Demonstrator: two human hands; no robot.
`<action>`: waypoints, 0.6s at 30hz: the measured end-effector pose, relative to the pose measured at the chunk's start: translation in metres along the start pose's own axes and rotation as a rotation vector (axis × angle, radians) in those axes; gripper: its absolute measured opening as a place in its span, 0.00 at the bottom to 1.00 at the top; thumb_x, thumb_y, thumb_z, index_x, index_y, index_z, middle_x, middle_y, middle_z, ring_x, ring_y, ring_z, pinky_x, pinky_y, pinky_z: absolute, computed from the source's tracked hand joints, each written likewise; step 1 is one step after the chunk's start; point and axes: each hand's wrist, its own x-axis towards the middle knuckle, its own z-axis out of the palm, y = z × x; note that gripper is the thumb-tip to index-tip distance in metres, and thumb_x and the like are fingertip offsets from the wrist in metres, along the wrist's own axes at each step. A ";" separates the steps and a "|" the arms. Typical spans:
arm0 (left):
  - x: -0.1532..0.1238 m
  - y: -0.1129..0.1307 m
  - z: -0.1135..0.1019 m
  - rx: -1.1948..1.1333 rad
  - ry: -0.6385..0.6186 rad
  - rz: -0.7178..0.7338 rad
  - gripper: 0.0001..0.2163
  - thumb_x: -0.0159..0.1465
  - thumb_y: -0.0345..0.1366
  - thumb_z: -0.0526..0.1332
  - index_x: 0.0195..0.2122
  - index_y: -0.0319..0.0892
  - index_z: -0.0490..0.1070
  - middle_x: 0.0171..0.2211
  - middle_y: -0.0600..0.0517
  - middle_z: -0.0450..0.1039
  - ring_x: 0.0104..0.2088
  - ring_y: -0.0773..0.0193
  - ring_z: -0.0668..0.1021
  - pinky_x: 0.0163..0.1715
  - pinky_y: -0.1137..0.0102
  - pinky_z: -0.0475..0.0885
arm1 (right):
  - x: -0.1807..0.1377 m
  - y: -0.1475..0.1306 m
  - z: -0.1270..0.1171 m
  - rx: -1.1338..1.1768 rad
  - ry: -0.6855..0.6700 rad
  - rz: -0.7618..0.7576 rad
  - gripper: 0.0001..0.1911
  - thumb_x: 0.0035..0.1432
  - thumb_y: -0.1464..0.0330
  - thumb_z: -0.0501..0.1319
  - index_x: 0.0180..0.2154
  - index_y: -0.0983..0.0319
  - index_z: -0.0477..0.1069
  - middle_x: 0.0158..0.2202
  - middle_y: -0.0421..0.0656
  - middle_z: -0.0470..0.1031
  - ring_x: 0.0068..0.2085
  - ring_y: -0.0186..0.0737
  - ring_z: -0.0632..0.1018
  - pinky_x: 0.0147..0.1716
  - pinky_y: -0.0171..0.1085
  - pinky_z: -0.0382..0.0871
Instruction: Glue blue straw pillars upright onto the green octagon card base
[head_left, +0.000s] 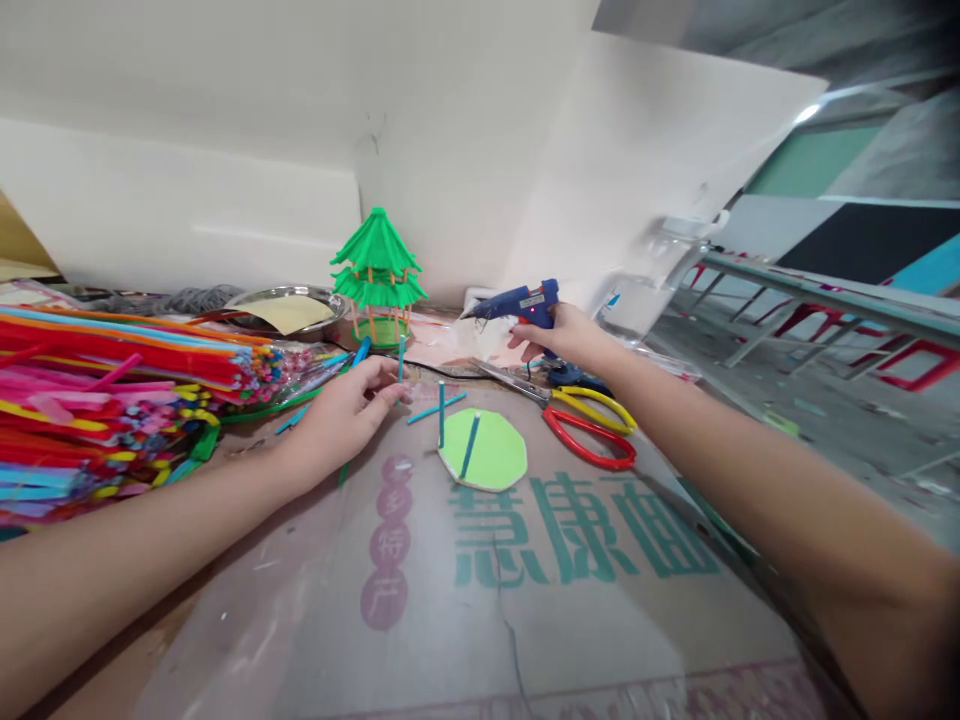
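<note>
My left hand point(351, 408) pinches a short blue stick point(401, 357) and holds it upright, just left of a light green octagonal card point(491, 460). Two blue sticks point(442, 412) stand or lean on that card. My right hand point(559, 335) grips a blue hot glue gun point(517, 301) at the back, its nozzle pointing left. More loose blue sticks point(433, 408) lie on the printed cardboard sheet point(525, 600) between the hands.
A green paper pagoda model point(377, 275) stands at the back. Heaps of coloured straws point(112, 385) fill the left. A metal dish point(289, 305) sits behind them. Yellow scissors point(592, 405) and red scissors point(592, 445) lie right of the card. White boards form the back wall.
</note>
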 end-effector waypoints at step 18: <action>0.000 0.002 -0.001 0.090 -0.052 0.062 0.13 0.70 0.44 0.55 0.35 0.42 0.73 0.34 0.51 0.77 0.36 0.59 0.77 0.38 0.67 0.71 | -0.059 -0.012 0.019 0.350 -0.047 -0.220 0.19 0.62 0.50 0.66 0.42 0.58 0.81 0.38 0.45 0.85 0.44 0.47 0.84 0.51 0.42 0.75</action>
